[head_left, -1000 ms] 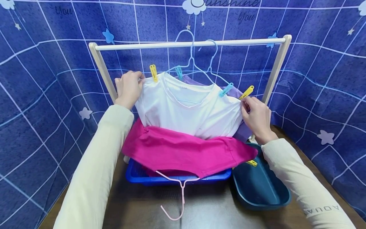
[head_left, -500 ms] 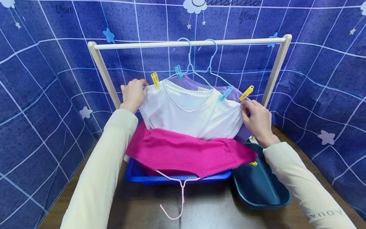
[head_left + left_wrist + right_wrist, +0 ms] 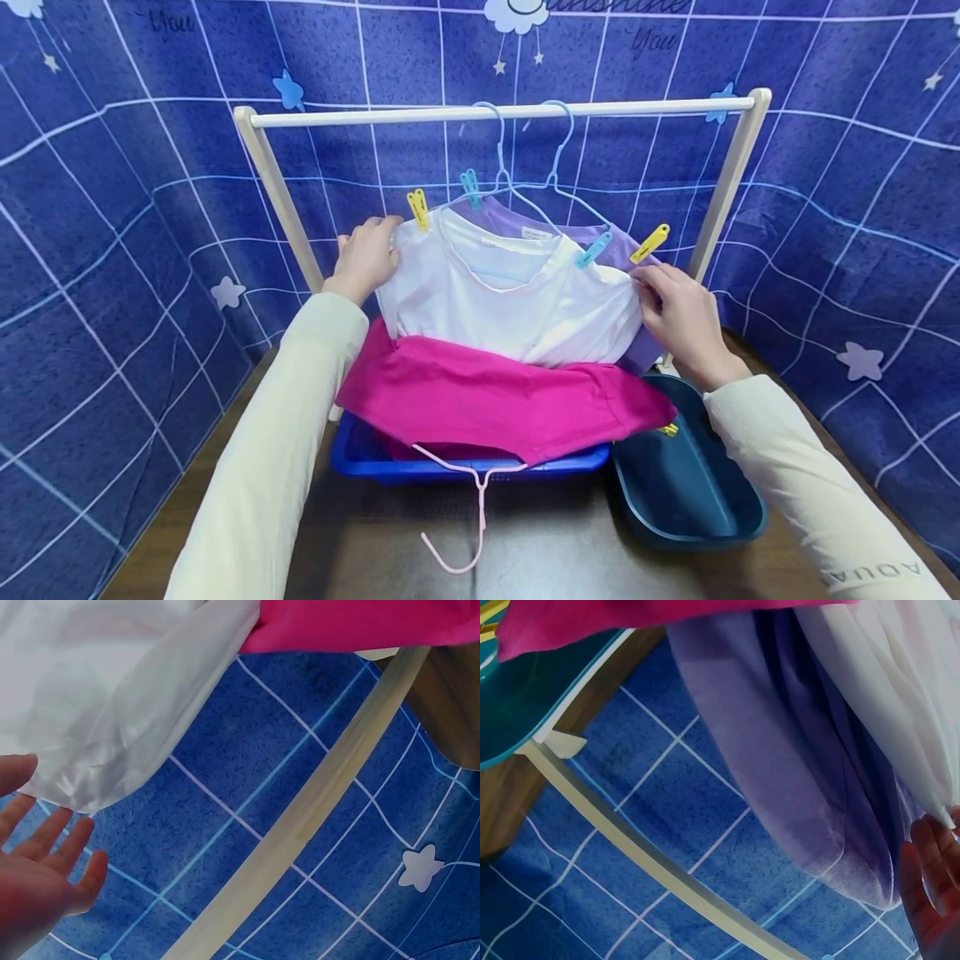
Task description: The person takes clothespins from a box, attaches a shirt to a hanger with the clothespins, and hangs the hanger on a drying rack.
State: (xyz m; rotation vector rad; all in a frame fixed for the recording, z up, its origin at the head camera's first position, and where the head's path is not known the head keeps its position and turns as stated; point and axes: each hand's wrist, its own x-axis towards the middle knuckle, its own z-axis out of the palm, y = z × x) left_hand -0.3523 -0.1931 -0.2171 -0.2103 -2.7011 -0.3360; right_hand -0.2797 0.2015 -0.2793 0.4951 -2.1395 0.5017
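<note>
A white T-shirt (image 3: pixel 517 325) hangs on a light-blue hanger (image 3: pixel 501 150) hooked over the rack's rod, with a yellow clothespin (image 3: pixel 418 210) and a blue clothespin (image 3: pixel 595 250) at its shoulders. My left hand (image 3: pixel 366 257) holds the sleeve edge on the left; in the left wrist view its thumb lies over the cloth and the other fingers spread at the hem. On the opposite side my right hand (image 3: pixel 678 312) pinches the other sleeve's tip. Behind hangs a purple shirt (image 3: pixel 757 735) on a second blue hanger (image 3: pixel 558 154), with its own yellow clothespin (image 3: pixel 650 243).
A magenta garment (image 3: pixel 487 396) with a pink hanger (image 3: pixel 481 500) lies over a blue basket (image 3: pixel 465 473) below the shirts. To the right stands a dark teal tub (image 3: pixel 690 492) with yellow clothespins near its far end. The wooden rack (image 3: pixel 277 192) stands before a blue curtain.
The white T-shirt has come down and its hanger hook now sits over the rod. My left hand has moved down and inward with the sleeve; my right hand has lowered slightly.
</note>
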